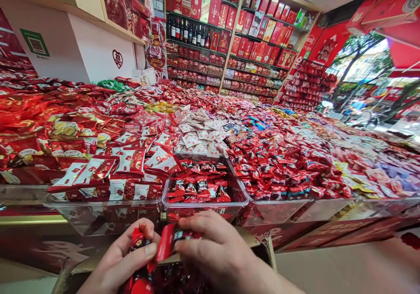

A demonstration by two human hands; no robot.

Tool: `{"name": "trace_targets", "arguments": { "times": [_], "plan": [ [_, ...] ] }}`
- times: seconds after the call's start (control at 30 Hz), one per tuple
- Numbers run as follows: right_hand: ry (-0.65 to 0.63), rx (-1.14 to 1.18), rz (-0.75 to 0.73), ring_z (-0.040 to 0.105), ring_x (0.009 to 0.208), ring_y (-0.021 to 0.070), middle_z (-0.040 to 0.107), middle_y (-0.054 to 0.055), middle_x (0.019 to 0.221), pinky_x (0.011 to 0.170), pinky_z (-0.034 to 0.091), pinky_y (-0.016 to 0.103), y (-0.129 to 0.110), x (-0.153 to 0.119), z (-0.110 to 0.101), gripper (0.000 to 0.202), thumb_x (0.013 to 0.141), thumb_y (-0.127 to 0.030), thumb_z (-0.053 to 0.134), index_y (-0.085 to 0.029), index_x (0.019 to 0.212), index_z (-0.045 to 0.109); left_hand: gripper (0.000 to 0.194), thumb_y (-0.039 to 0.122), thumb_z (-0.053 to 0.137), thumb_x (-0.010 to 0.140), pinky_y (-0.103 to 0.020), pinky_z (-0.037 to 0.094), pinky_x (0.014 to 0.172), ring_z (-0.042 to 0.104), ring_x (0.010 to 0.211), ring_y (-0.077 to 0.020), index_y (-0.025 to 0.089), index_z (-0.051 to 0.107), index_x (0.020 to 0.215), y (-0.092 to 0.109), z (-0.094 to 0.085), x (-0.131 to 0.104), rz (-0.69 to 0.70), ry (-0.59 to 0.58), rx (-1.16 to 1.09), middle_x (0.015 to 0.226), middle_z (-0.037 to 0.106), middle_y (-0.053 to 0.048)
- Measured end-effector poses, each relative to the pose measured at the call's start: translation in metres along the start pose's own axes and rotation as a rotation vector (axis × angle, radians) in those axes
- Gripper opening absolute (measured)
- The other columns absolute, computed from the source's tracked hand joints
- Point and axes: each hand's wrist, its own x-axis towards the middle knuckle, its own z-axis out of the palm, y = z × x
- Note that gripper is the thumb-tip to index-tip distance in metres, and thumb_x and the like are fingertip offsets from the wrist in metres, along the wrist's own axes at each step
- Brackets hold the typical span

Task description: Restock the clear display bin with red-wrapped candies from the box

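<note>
My left hand is closed on a small red-and-black candy packet, pinched between thumb and fingers. Beside it, my right hand curls over more red-and-black candy packets, its fingers bent around them. Both hands are above an open cardboard box, where more shiny dark and red packets lie partly hidden beneath them. Just beyond the hands stands a clear plastic bin, partly filled with similar red-and-black packets standing in rows.
To the left, a clear bin is heaped with white-and-red packets. On the right, red packets fill further bins. White packets are piled behind the middle bin. Shelves with bottles and red boxes line the back wall.
</note>
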Motion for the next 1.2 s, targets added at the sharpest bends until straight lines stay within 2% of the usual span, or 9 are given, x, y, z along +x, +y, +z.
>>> {"name": "trace_targets", "arguments": {
  "times": [0.1, 0.2, 0.33, 0.43, 0.57, 0.7, 0.93, 1.07, 1.2],
  "plan": [
    [0.025, -0.252, 0.124, 0.052, 0.085, 0.013, 0.057, 0.007, 0.095, 0.071, 0.042, 0.024, 0.021, 0.011, -0.031, 0.022, 0.079, -0.023, 0.045, -0.02, 0.1, 0.053, 0.024, 0.031, 0.066, 0.056, -0.017, 0.038, 0.047, 0.045, 0.052, -0.0092, 0.024, 0.047, 0.069, 0.002, -0.006, 0.014, 0.2, 0.023, 0.243, 0.057, 0.053, 0.007],
    [-0.128, -0.547, 0.3, 0.055, 0.072, 0.0139, 0.059, 0.006, 0.078, 0.062, 0.041, 0.024, 0.05, 0.025, -0.049, 0.019, 0.079, -0.029, 0.044, -0.016, 0.088, 0.054, 0.021, 0.034, 0.062, 0.059, -0.019, 0.036, 0.048, 0.043, 0.053, -0.0104, 0.022, 0.048, 0.068, -0.003, -0.012, 0.03, 0.338, 0.068, 0.423, 0.057, 0.052, 0.006],
    [-0.469, -0.781, 0.379, 0.057, 0.063, 0.0164, 0.06, 0.004, 0.07, 0.052, 0.037, 0.023, 0.075, 0.042, -0.043, 0.014, 0.076, -0.03, 0.047, -0.017, 0.079, 0.05, 0.017, 0.032, 0.06, 0.061, -0.02, 0.036, 0.052, 0.042, 0.054, -0.0108, 0.021, 0.048, 0.065, -0.017, -0.023, 0.043, 0.449, 0.007, 0.619, 0.057, 0.049, 0.007],
    [-0.575, -0.854, 0.362, 0.058, 0.063, 0.0187, 0.061, 0.005, 0.07, 0.05, 0.035, 0.023, 0.08, 0.049, -0.03, 0.014, 0.076, -0.03, 0.046, -0.018, 0.081, 0.048, 0.014, 0.033, 0.056, 0.067, -0.02, 0.036, 0.053, 0.044, 0.056, -0.011, 0.022, 0.047, 0.069, -0.023, -0.03, 0.045, 0.441, -0.058, 0.639, 0.059, 0.048, 0.007],
    [-0.641, -0.849, 0.357, 0.058, 0.069, 0.0197, 0.061, 0.006, 0.077, 0.053, 0.036, 0.024, 0.088, 0.053, -0.02, 0.016, 0.074, -0.032, 0.048, -0.017, 0.081, 0.051, 0.01, 0.03, 0.052, 0.072, -0.019, 0.036, 0.054, 0.044, 0.057, -0.0105, 0.023, 0.045, 0.071, -0.021, -0.035, 0.042, 0.404, -0.146, 0.675, 0.063, 0.047, 0.007],
    [-0.748, -0.722, 0.403, 0.057, 0.077, 0.0193, 0.061, 0.007, 0.082, 0.059, 0.037, 0.023, 0.098, 0.053, -0.019, 0.024, 0.066, -0.035, 0.056, -0.017, 0.08, 0.056, 0.009, 0.03, 0.051, 0.073, -0.02, 0.037, 0.055, 0.044, 0.057, -0.011, 0.023, 0.044, 0.071, -0.022, -0.037, 0.042, 0.421, -0.164, 0.678, 0.063, 0.048, 0.006],
    [-0.855, -0.571, 0.495, 0.057, 0.073, 0.0171, 0.063, 0.006, 0.08, 0.056, 0.036, 0.021, 0.1, 0.051, -0.024, 0.02, 0.06, -0.022, 0.057, -0.018, 0.079, 0.061, 0.013, 0.033, 0.053, 0.068, -0.02, 0.035, 0.048, 0.043, 0.052, -0.0115, 0.023, 0.046, 0.065, -0.029, -0.031, 0.04, 0.497, -0.044, 0.62, 0.058, 0.048, 0.005],
    [-0.778, -0.621, 0.513, 0.056, 0.069, 0.0177, 0.062, 0.007, 0.078, 0.051, 0.034, 0.022, 0.096, 0.055, -0.03, 0.021, 0.057, -0.024, 0.059, -0.016, 0.077, 0.06, 0.013, 0.033, 0.055, 0.066, -0.02, 0.034, 0.047, 0.043, 0.051, -0.0117, 0.023, 0.047, 0.064, -0.029, -0.029, 0.039, 0.529, -0.001, 0.605, 0.058, 0.05, 0.005],
    [-0.66, -0.512, 0.452, 0.054, 0.077, 0.018, 0.061, 0.007, 0.087, 0.059, 0.037, 0.022, 0.092, 0.059, -0.028, 0.036, 0.057, -0.034, 0.061, -0.015, 0.088, 0.057, 0.012, 0.032, 0.056, 0.065, -0.021, 0.035, 0.049, 0.045, 0.052, -0.0124, 0.023, 0.048, 0.064, -0.029, -0.028, 0.039, 0.551, 0.023, 0.615, 0.058, 0.052, 0.005]
  ]
}}
